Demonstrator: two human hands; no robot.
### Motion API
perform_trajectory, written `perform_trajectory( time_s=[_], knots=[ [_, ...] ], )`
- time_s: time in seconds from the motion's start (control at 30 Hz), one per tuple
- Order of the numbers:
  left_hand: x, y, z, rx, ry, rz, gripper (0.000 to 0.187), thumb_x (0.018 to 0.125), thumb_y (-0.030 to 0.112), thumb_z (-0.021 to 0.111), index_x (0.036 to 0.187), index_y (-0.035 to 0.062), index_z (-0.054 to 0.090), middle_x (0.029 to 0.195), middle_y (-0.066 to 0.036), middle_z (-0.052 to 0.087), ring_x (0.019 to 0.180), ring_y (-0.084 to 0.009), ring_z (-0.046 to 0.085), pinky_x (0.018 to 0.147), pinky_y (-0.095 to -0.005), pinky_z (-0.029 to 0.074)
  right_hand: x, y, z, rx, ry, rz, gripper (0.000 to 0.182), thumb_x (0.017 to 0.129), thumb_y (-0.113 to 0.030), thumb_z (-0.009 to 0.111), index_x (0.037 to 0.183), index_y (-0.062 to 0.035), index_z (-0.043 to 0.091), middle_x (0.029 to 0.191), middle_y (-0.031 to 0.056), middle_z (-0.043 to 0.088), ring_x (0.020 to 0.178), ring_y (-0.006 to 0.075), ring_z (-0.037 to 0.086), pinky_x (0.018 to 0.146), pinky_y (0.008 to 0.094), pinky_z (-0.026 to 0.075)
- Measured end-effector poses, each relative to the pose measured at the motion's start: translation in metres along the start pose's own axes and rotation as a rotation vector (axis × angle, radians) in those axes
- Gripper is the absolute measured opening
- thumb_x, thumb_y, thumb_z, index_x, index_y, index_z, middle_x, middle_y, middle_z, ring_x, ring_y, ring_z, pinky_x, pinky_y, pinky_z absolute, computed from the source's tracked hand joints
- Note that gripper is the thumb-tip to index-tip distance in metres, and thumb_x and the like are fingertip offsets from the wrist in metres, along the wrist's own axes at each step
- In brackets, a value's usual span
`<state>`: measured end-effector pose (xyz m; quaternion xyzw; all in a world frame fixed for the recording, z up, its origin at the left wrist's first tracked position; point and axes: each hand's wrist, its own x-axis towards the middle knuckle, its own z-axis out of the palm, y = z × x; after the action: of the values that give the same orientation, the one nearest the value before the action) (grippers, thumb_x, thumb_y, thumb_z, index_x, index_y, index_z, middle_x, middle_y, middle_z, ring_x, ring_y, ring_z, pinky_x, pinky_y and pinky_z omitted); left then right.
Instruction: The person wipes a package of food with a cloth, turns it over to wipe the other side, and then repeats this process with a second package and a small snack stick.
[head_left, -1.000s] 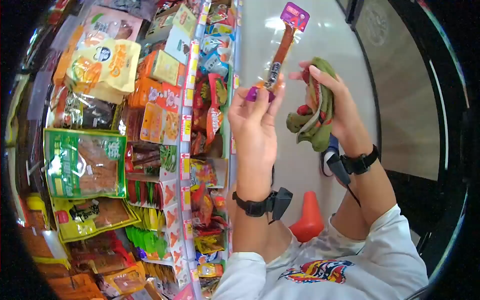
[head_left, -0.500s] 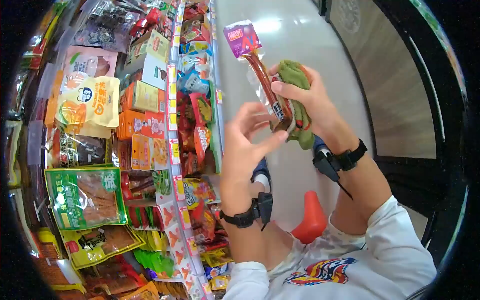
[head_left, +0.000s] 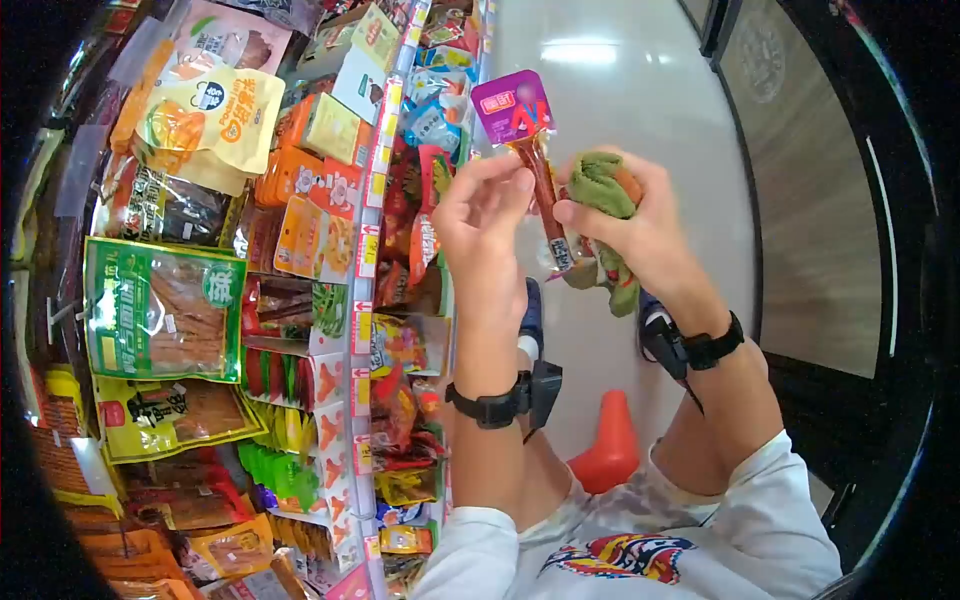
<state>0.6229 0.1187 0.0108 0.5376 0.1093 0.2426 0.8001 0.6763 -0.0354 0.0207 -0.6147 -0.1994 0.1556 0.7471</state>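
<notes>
A slim clear packet with a purple top holds a reddish-brown snack stick (head_left: pixel 540 175) and stands tilted between my hands. My left hand (head_left: pixel 488 220) pinches its left edge, just below the purple label, with thumb and fingertips. In my right hand (head_left: pixel 645 225) a bunched green cloth (head_left: pixel 600 182) with red and orange patches is gripped. The right thumb lies by the packet's right side, and the packet's lower end rests against the cloth. Whether the right fingers also hold the packet is hidden.
Shelves of packaged snacks fill the left, including a green-edged bag (head_left: pixel 165 310) and a yellow pouch (head_left: pixel 215 115). A price-label strip (head_left: pixel 365 260) runs along the shelf edge. A red cone-shaped object (head_left: pixel 612 440) stands between my legs. Dark-framed cabinets (head_left: pixel 815 190) line the right.
My left hand has moved up along the packet, from its lower end to just below the label. The packet stands more upright, and the view has shifted over the shelves.
</notes>
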Motion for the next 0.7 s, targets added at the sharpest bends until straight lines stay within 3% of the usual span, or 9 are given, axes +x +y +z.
perform_trajectory(
  time_s=[0.23, 0.43, 0.5, 0.7],
  knots=[
    [0.001, 0.0014, 0.0004, -0.009, 0.021, 0.003, 0.016, 0.09, 0.003, 0.077, 0.105, 0.001, 0.072, 0.1, -0.002, 0.067, 0.095, -0.0111, 0.063, 0.084, -0.0274, 0.05, 0.0021, 0.0064, 0.0082, -0.031, 0.03, -0.042, 0.021, 0.084, -0.007, 0.081, 0.099, -0.0001, 0.067, 0.084, 0.0007, 0.068, 0.073, 0.007, 0.06, 0.065, 0.026, 0.05],
    [-0.0008, 0.0024, 0.0046, 0.014, 0.033, 0.037, 0.014, 0.093, 0.004, 0.074, 0.106, 0.0013, 0.07, 0.099, -0.002, 0.069, 0.089, -0.0101, 0.063, 0.078, -0.0254, 0.048, 0.0023, 0.0064, 0.0095, -0.026, 0.025, 0.003, 0.021, 0.084, -0.008, 0.08, 0.097, -0.0008, 0.066, 0.08, 0.0003, 0.066, 0.068, 0.0069, 0.059, 0.061, 0.0257, 0.049],
    [-0.0012, 0.0039, 0.0056, -0.004, 0.05, -0.005, 0.014, 0.09, 0.002, 0.076, 0.103, 0.0008, 0.072, 0.099, -0.002, 0.067, 0.096, -0.0112, 0.062, 0.087, -0.0277, 0.049, 0.0021, 0.0067, 0.0092, -0.043, 0.029, -0.001, 0.02, 0.084, -0.009, 0.08, 0.097, -0.001, 0.066, 0.08, 0.0003, 0.066, 0.068, 0.0069, 0.058, 0.061, 0.0256, 0.049],
    [-0.0012, 0.0013, 0.0061, 0.002, 0.062, 0.004, 0.014, 0.09, 0.002, 0.076, 0.103, 0.0004, 0.071, 0.098, -0.002, 0.068, 0.094, -0.0113, 0.062, 0.086, -0.0278, 0.05, 0.0031, 0.0073, 0.0086, -0.038, 0.024, 0.017, 0.02, 0.085, -0.009, 0.08, 0.097, -0.0015, 0.066, 0.08, 0.0003, 0.066, 0.068, 0.0066, 0.059, 0.061, 0.0254, 0.049]
  ],
)
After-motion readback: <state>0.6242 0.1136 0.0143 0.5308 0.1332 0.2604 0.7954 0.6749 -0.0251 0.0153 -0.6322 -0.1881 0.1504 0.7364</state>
